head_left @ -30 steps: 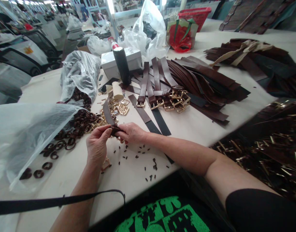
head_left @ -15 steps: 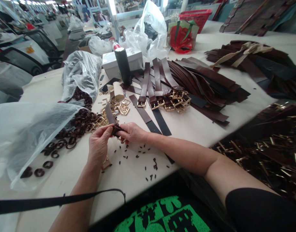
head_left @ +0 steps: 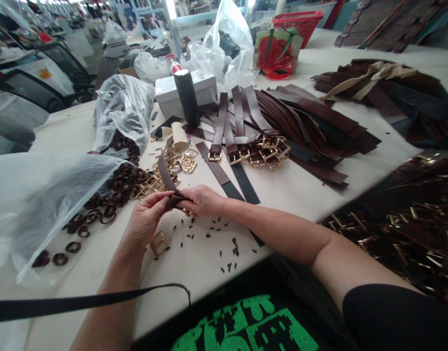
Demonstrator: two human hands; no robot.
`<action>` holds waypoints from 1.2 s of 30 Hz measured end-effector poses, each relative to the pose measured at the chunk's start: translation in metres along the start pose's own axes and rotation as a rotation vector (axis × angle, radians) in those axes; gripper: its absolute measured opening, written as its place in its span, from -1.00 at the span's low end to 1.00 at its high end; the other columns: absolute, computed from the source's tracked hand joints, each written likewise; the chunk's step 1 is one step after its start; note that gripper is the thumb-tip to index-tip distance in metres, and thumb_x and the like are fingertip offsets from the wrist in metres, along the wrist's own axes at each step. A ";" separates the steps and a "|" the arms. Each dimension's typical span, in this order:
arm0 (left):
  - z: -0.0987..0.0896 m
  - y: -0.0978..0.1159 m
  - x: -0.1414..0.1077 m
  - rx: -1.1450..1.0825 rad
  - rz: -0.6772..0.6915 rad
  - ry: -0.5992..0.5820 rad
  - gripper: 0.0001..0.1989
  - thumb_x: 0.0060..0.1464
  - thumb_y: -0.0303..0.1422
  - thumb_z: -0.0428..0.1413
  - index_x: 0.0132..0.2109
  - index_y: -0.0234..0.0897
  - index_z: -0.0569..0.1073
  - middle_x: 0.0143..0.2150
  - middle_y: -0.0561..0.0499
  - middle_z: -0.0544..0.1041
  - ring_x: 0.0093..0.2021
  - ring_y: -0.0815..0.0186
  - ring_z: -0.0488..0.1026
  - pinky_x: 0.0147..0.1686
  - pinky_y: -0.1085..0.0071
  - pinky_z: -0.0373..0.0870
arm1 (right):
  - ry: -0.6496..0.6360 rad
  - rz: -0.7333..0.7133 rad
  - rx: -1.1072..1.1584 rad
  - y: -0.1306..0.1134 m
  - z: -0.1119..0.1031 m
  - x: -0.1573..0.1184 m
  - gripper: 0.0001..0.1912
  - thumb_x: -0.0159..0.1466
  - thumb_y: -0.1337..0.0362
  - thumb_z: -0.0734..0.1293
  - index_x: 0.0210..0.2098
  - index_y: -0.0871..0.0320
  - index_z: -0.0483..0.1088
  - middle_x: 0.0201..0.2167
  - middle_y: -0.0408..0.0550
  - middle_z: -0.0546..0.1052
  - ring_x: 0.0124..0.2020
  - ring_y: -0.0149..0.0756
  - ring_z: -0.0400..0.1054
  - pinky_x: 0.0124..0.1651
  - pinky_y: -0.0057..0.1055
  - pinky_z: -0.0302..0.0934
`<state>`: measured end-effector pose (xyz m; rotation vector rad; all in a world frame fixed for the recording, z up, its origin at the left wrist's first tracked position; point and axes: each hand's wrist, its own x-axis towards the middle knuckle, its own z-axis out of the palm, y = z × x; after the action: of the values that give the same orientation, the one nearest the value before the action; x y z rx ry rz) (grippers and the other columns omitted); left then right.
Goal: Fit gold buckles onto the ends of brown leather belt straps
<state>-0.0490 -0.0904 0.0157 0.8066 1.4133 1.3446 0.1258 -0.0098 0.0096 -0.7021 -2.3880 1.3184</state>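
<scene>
Between my hands is the end of a dark brown leather belt [head_left: 165, 171], its strap curving up and away over the table. My left hand [head_left: 149, 214] pinches the belt end from the left with thumb and fingers. From the right, my right hand [head_left: 204, 201] grips the same end, and a bit of gold buckle [head_left: 186, 211] shows under its fingers. Exactly how the buckle sits in the leather is hidden by the fingers. A loose gold buckle [head_left: 159, 243] lies beside my left wrist. Small dark pieces [head_left: 208, 236] are scattered on the table below my hands.
Brown leather loops [head_left: 93, 216] spill from a clear plastic bag [head_left: 55, 195] at left. Loose gold buckles [head_left: 187, 162] lie beyond my hands. Buckled belts [head_left: 240, 117] and stacked straps [head_left: 311, 126] spread at right. A black bottle [head_left: 187, 97] stands near a white box [head_left: 205, 90].
My left hand has shifted slightly down and left, leaving more of the belt end and of the loose buckle by the wrist visible. My right hand keeps its grip.
</scene>
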 end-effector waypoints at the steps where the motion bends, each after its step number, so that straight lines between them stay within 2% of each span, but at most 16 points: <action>1: -0.001 0.000 -0.001 0.039 0.020 -0.010 -0.54 -0.32 -0.13 0.47 -0.24 -0.28 0.65 -0.24 -0.11 0.66 -0.27 0.25 0.58 -0.17 0.33 0.53 | -0.002 0.003 -0.006 0.000 -0.001 0.000 -0.81 0.42 0.27 0.29 -0.31 0.23 0.40 -0.51 -0.21 0.49 -0.56 -0.54 0.30 -0.41 -0.56 0.04; 4: -0.003 0.000 -0.004 0.176 0.133 -0.019 -0.55 -0.20 -0.09 0.41 -0.18 -0.28 0.65 -0.19 -0.12 0.66 -0.23 0.23 0.57 -0.16 0.31 0.52 | -0.006 0.003 -0.022 0.001 -0.003 0.000 -0.82 0.42 0.26 0.29 -0.29 0.22 0.41 -0.51 -0.21 0.49 -0.55 -0.52 0.31 -0.40 -0.55 0.05; 7: -0.003 0.001 -0.005 0.270 0.234 -0.017 -0.62 -0.12 -0.11 0.37 -0.20 -0.27 0.64 -0.24 -0.09 0.64 -0.27 0.25 0.55 -0.18 0.33 0.50 | -0.003 -0.010 -0.041 0.002 -0.004 0.001 -0.83 0.41 0.26 0.29 -0.29 0.21 0.41 -0.51 -0.22 0.49 -0.54 -0.51 0.33 -0.40 -0.55 0.07; 13: 0.003 0.000 -0.005 0.315 0.280 0.026 -0.76 -0.08 -0.21 0.31 -0.29 -0.28 0.61 -0.41 -0.03 0.57 -0.44 0.33 0.45 -0.35 0.39 0.44 | -0.040 -0.006 0.005 0.004 -0.003 0.002 -0.80 0.42 0.25 0.29 -0.31 0.21 0.39 -0.49 -0.22 0.51 -0.58 -0.53 0.35 -0.42 -0.57 0.12; 18: 0.009 -0.001 -0.007 0.349 0.402 0.123 -0.85 -0.05 -0.27 0.29 -0.30 -0.22 0.63 -0.25 -0.03 0.58 -0.35 0.34 0.44 -0.43 0.48 0.38 | -0.058 -0.009 0.133 0.008 -0.001 0.003 -0.80 0.42 0.25 0.27 -0.31 0.21 0.37 -0.51 -0.25 0.50 -0.63 -0.54 0.36 -0.47 -0.59 0.19; 22: 0.009 -0.002 -0.004 0.307 0.336 0.170 -0.82 -0.10 -0.28 0.32 -0.31 -0.24 0.62 -0.39 0.02 0.55 -0.46 0.39 0.38 -0.50 0.49 0.31 | -0.050 0.008 0.221 0.011 0.001 0.005 -0.79 0.41 0.29 0.27 -0.36 0.23 0.34 -0.51 -0.23 0.49 -0.64 -0.55 0.36 -0.53 -0.63 0.20; 25: 0.007 -0.006 -0.001 0.255 0.302 0.154 -0.81 -0.12 -0.27 0.34 -0.33 -0.26 0.61 -0.44 0.03 0.54 -0.49 0.39 0.37 -0.51 0.48 0.29 | -0.054 0.026 0.299 0.013 0.002 0.005 -0.81 0.41 0.30 0.27 -0.34 0.24 0.35 -0.51 -0.21 0.49 -0.62 -0.53 0.38 -0.56 -0.64 0.22; 33: 0.001 -0.013 -0.001 0.146 0.264 0.049 -0.73 -0.08 -0.27 0.36 -0.20 -0.27 0.65 -0.30 -0.04 0.62 -0.40 0.38 0.42 -0.35 0.45 0.37 | -0.029 0.081 0.377 0.008 0.000 0.005 -0.82 0.40 0.34 0.28 -0.35 0.25 0.34 -0.54 -0.23 0.45 -0.62 -0.54 0.36 -0.58 -0.65 0.23; 36: 0.003 -0.011 -0.002 0.138 0.251 0.047 -0.71 -0.11 -0.27 0.37 -0.19 -0.26 0.65 -0.29 -0.04 0.62 -0.39 0.39 0.43 -0.34 0.46 0.39 | -0.033 0.067 0.338 0.006 -0.001 0.004 -0.81 0.40 0.34 0.28 -0.36 0.25 0.34 -0.53 -0.22 0.45 -0.62 -0.54 0.36 -0.57 -0.64 0.22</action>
<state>-0.0441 -0.0932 0.0053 1.0786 1.4912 1.4741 0.1247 -0.0038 0.0053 -0.6682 -2.1032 1.7177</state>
